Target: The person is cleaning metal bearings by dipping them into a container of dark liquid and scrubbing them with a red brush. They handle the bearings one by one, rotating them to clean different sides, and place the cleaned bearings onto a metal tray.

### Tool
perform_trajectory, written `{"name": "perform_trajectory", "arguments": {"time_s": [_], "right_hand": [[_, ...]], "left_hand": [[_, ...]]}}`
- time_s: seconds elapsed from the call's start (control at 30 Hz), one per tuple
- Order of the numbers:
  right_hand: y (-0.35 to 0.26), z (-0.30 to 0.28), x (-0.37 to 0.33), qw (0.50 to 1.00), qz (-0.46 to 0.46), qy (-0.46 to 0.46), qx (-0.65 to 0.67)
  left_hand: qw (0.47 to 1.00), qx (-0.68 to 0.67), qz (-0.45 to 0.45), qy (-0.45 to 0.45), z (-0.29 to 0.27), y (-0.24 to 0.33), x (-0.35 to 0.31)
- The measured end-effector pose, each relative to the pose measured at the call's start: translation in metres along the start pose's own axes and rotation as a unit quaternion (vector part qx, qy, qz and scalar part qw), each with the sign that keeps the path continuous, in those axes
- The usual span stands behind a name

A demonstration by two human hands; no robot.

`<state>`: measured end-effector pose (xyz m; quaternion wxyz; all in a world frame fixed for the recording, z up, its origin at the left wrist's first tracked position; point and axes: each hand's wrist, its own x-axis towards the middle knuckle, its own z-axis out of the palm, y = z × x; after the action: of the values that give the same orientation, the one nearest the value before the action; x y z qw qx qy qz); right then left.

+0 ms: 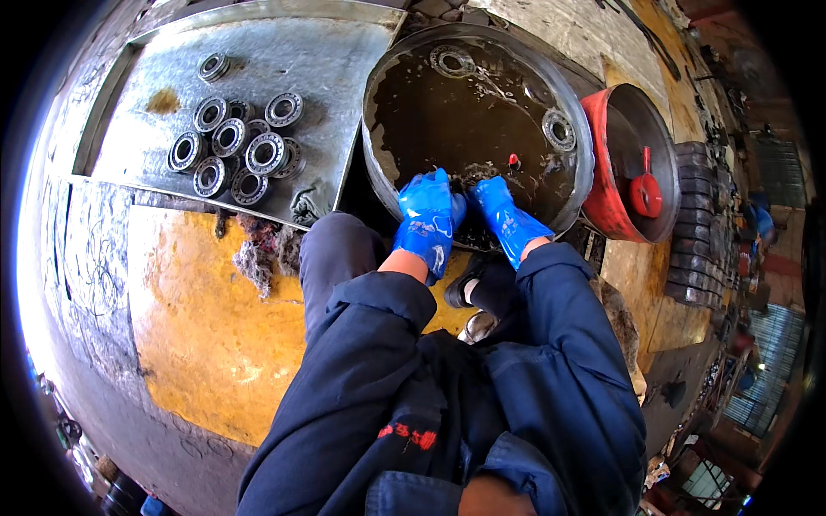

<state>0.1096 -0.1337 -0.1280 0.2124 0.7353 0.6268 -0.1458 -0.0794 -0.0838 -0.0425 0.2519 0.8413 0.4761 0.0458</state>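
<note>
A sheet-metal tray (pixel 258 47) lies left of a round metal tub (pixel 578 172) of brown liquid. Inside its near side, the blue-gloved left hand (pixel 427 211) and right hand (pixel 504 213) curl close together; I cannot tell what they grip. 2 rolling bearings (pixel 550 126) sit by its far and right walls.

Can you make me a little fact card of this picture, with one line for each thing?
Left hand: blue glove, at the near side of the tub; grip unclear
Right hand: blue glove, beside the left; grip unclear
Tub: round, metal, holding brown liquid
Bearings in tub: one at the far side, one at the right
Metal tray: left of the tub, with a bearing pile, a separate bearing and a dark rag
Red container: right of the tub, red ladle inside
</note>
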Motion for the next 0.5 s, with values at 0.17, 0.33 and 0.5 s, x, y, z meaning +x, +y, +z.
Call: {"name": "perform_trajectory", "arguments": {"time_s": [0.17,0.33,0.5], "right_hand": [[0.011,0.005,-0.038,0.985,0.053,0.040,0.158],[0.017,0.030,-0.025,0.987,0.077,0.080,0.115],[0.039,0.036,-0.029,0.986,0.056,0.034,0.151]], "left_hand": [[1.000,-0.007,-0.005,-0.017,0.006,-0.005,0.003],[0.998,0.007,-0.003,-0.060,-0.005,0.007,0.004],[0.998,-0.001,0.004,-0.057,0.001,0.007,0.003]]}}
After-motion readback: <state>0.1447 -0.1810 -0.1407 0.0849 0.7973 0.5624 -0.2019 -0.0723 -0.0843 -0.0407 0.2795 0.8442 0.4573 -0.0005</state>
